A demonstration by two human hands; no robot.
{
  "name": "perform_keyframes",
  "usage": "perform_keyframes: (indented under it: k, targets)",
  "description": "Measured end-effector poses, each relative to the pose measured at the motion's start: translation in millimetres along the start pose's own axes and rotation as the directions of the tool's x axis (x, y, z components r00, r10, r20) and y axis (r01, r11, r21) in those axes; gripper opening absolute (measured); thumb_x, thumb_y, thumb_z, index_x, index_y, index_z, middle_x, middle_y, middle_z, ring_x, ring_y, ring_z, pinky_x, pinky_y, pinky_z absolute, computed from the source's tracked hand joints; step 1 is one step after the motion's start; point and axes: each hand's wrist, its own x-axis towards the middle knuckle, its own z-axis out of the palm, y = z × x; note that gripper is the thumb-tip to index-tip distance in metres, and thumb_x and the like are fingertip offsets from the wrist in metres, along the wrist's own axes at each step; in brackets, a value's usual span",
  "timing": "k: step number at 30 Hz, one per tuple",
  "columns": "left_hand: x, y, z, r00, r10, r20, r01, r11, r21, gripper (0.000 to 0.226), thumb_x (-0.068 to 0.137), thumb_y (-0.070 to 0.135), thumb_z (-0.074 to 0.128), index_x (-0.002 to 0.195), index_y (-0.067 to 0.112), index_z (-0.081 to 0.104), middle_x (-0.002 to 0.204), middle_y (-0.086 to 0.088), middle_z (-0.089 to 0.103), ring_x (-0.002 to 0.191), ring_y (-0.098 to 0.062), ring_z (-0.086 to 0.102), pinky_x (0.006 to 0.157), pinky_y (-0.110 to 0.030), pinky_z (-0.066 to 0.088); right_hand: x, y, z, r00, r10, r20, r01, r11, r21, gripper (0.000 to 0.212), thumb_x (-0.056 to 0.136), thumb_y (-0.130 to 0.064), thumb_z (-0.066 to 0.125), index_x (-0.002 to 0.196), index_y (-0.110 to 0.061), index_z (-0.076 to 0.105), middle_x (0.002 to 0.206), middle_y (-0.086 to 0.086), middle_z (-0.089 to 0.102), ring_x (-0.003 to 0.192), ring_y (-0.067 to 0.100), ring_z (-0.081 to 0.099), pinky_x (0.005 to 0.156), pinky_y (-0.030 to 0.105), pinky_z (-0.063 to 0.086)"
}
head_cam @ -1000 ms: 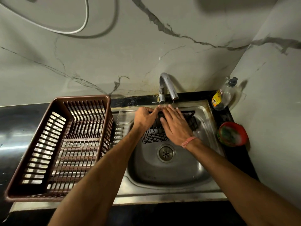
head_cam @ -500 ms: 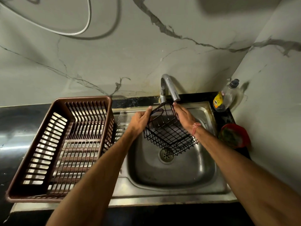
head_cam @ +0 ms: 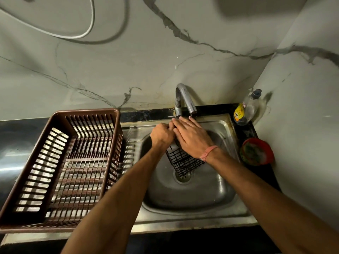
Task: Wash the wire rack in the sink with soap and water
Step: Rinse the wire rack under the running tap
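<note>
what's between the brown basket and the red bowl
In the head view, the sink, with the wire rack held over it by both hands.

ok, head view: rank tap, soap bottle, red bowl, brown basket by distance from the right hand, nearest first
1. Tap: just beyond the right hand fingertips.
2. Red bowl: right of the sink.
3. Soap bottle: back right corner, about as near as the bowl.
4. Brown basket: far left.

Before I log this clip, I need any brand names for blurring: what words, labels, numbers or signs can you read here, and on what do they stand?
Nothing can be read.
Dish soap bottle in the corner right of the faucet: it bears a yellow label with print too small and blurred to read.
Brown dish basket, black wire rack, sink, red bowl: no text shows.
</note>
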Motion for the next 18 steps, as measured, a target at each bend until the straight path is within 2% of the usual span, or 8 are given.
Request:
perform_keyframes:
  k: [3,6,8,10,13,14,16,18]
  targets:
    - [1,2,-5,1.0,-0.001,-0.013,0.001,1.0,-0.006,0.058,0.112,0.044,0.046,0.063,0.017,0.061,0.057,0.004,0.058,0.047,-0.011,0.051,0.048,-0.023,0.037,-12,17,-2,1.0,-0.023,-0.017,0.021,0.995,-0.093,0.059,0.113,-0.047,0.013,0.163,-0.017,0.024,0.168,0.002,0.028,0.158,0.016,0.019,0.129,0.044,0.017]
    - [1,4,-7,1.0,0.024,-0.015,-0.023,0.998,0.053,0.057,0.113,0.045,0.045,0.069,0.015,0.068,0.059,0.003,0.061,0.047,-0.011,0.052,0.047,-0.024,0.037,-20,24,-3,0.997,0.081,-0.009,-0.082,0.992,-0.095,0.061,0.112,-0.048,0.009,0.164,-0.017,0.022,0.17,0.005,0.023,0.159,0.018,0.014,0.13,0.044,0.015]
    - [1,8,-7,0.998,0.059,-0.02,-0.057,0.995,0.077,0.058,0.113,0.045,0.045,0.069,0.015,0.068,0.056,0.004,0.058,0.046,-0.011,0.05,0.046,-0.024,0.036,-19,17,-1,0.996,0.086,-0.011,-0.086,0.992,-0.093,0.062,0.112,-0.046,0.011,0.163,-0.013,0.025,0.169,0.008,0.025,0.159,0.02,0.016,0.13,0.045,0.015]
    - [0,10,-6,0.994,0.108,-0.004,-0.107,0.991,0.085,0.059,0.113,0.044,0.046,0.063,0.017,0.063,0.054,0.004,0.056,0.044,-0.01,0.048,0.043,-0.021,0.037,-15,8,1,0.998,0.043,-0.038,-0.046,0.997,-0.066,0.059,0.112,-0.041,0.018,0.158,-0.009,0.036,0.164,0.01,0.038,0.155,0.023,0.028,0.129,0.045,0.019]
    - [-1,13,-4,0.991,0.135,0.017,-0.136,0.989,0.05,0.058,0.113,0.041,0.048,0.061,0.018,0.061,0.053,0.004,0.055,0.041,-0.009,0.044,0.035,-0.012,0.03,-5,4,-4,0.992,0.06,-0.111,-0.061,0.998,-0.004,0.037,0.109,-0.034,0.03,0.128,-0.019,0.057,0.125,0.003,0.062,0.12,0.02,0.055,0.116,0.042,0.038]
    - [-1,12,-3,0.989,0.147,0.012,-0.147,0.989,0.035,0.059,0.113,0.04,0.048,0.059,0.018,0.06,0.051,0.005,0.053,0.039,-0.008,0.042,0.035,-0.012,0.029,-1,6,-7,0.991,0.092,-0.101,-0.092,0.996,0.005,0.031,0.107,-0.035,0.029,0.116,-0.024,0.056,0.113,-0.001,0.062,0.107,0.018,0.054,0.105,0.041,0.042]
    - [-1,10,-3,0.987,0.162,-0.005,-0.161,0.987,0.003,0.059,0.112,0.039,0.05,0.056,0.02,0.056,0.048,0.007,0.049,0.034,-0.003,0.035,0.036,-0.013,0.027,8,9,-9,0.99,0.131,-0.051,-0.131,0.991,0.008,0.029,0.103,-0.04,0.026,0.103,-0.027,0.052,0.103,-0.005,0.062,0.095,0.018,0.049,0.089,0.041,0.038]
    - [-3,8,-2,0.981,0.195,-0.015,-0.195,0.98,-0.041,0.061,0.112,0.039,0.052,0.054,0.02,0.055,0.046,0.009,0.046,0.032,-0.005,0.033,0.037,-0.014,0.027,14,13,-9,0.99,0.139,0.009,-0.139,0.99,0.025,0.039,0.099,-0.043,0.02,0.102,-0.025,0.054,0.102,-0.004,0.066,0.093,0.019,0.049,0.087,0.042,0.035]
